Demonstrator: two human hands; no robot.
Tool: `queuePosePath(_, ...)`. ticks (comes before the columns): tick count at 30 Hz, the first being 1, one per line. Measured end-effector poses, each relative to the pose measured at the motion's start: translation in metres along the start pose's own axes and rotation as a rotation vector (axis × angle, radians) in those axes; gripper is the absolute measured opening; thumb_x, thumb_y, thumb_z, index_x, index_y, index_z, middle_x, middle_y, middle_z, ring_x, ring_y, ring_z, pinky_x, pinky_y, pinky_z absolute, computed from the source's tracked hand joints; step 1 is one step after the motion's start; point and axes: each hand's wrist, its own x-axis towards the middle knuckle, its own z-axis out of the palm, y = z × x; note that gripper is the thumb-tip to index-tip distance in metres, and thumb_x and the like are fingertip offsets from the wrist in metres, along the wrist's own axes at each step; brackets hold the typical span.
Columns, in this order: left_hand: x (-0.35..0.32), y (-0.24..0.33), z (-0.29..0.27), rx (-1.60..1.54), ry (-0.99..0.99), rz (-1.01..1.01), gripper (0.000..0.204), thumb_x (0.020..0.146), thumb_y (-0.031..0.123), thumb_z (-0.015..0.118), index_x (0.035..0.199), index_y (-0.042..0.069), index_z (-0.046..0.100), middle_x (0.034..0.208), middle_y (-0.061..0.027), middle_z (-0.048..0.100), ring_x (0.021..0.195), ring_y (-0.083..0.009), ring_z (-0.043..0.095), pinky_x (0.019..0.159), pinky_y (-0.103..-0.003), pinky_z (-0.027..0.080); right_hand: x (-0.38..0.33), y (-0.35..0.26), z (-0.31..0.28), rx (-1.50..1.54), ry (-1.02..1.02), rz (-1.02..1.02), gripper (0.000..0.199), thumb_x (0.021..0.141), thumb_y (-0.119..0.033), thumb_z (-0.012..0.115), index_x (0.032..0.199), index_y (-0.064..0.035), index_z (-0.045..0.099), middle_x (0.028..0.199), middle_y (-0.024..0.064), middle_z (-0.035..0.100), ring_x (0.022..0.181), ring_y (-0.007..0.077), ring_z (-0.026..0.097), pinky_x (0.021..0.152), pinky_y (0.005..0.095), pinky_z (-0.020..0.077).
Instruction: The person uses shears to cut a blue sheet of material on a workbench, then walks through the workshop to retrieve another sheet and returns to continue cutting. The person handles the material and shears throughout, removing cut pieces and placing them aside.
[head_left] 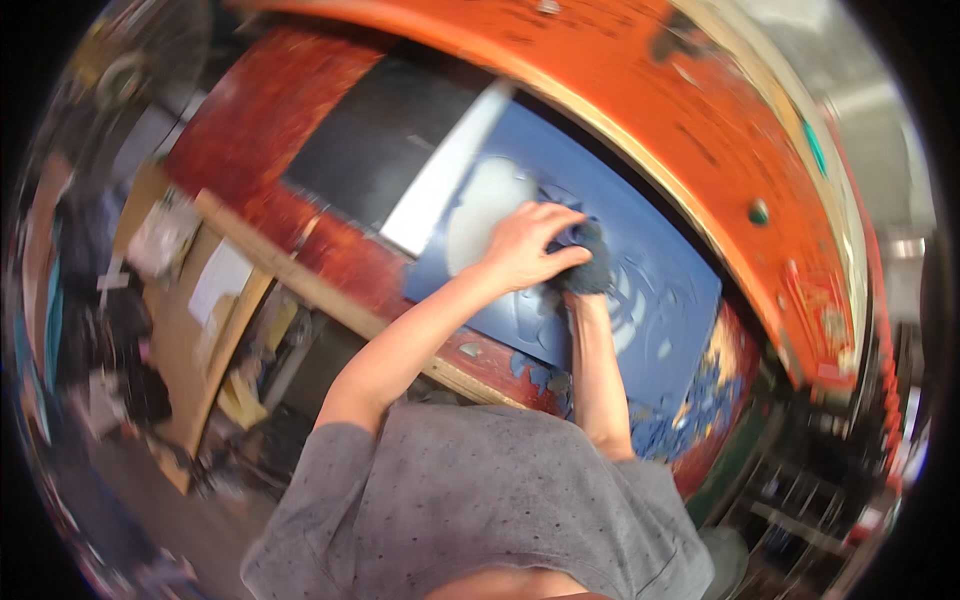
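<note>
A blue sheet [520, 140] with raised rounded shapes and a pale grey oval patch [487, 200] lies slanted on the dark red table. Over its middle is my left hand [530, 245], bare, its thumb and curved fingers apart. Dark blue material shows in the gap between them; I cannot tell whether the hand grips it. Close against it on the right is my right hand [587, 265], covered by something dark blue-grey that looks like a glove. Its fingers are hidden and blurred, so what it holds does not show.
Beyond the sheet runs a worn orange machine edge [640, 130]. A white strip [450, 170] and a black panel [375, 130] adjoin the sheet's left side. Blue scraps [670, 430] are heaped near the table's right end. A cardboard box [205, 330] stands at the left.
</note>
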Motion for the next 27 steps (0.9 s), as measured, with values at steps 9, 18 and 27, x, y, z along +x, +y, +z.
queuePosePath(9, -0.049, -0.050, -0.025, 0.132, 0.281, -0.435, 0.014, 0.086, 0.022, 0.054, 0.091, 0.011, 0.063, 0.098, -0.0033, 0.065, 0.092, -0.0252, 0.061, 0.075, -0.037, 0.049, -0.004, -0.106, -0.012, 0.449, 0.385, -0.055, 0.041, 0.079, -0.050, 0.058, 0.093, -0.0124, 0.063, 0.108, 0.0119, 0.058, 0.090, 0.0280, 0.058, 0.076, 0.0474, 0.0514)
queuePosePath(18, -0.059, -0.057, -0.038, -0.128, 0.285, -0.357, 0.013, 0.082, 0.007, 0.062, 0.095, 0.004, 0.064, 0.099, -0.0085, 0.065, 0.090, -0.0211, 0.063, 0.077, -0.029, 0.049, -0.048, -0.155, -0.097, 0.243, 0.193, -0.181, 0.029, 0.087, -0.033, 0.056, 0.101, -0.0071, 0.058, 0.087, 0.0087, 0.062, 0.078, 0.0233, 0.060, 0.069, 0.0362, 0.0501)
queuePosePath(27, 0.026, -0.032, -0.048, 0.127, 0.103, -0.062, 0.034, 0.078, 0.014, 0.063, 0.112, 0.011, 0.061, 0.113, -0.0083, 0.056, 0.098, -0.0232, 0.057, 0.081, -0.034, 0.047, -0.060, -0.136, -0.030, 0.298, 0.184, -0.280, 0.017, 0.086, -0.021, 0.061, 0.073, -0.0122, 0.053, 0.059, -0.0042, 0.042, 0.051, 0.0063, 0.038, 0.049, 0.0212, 0.0330)
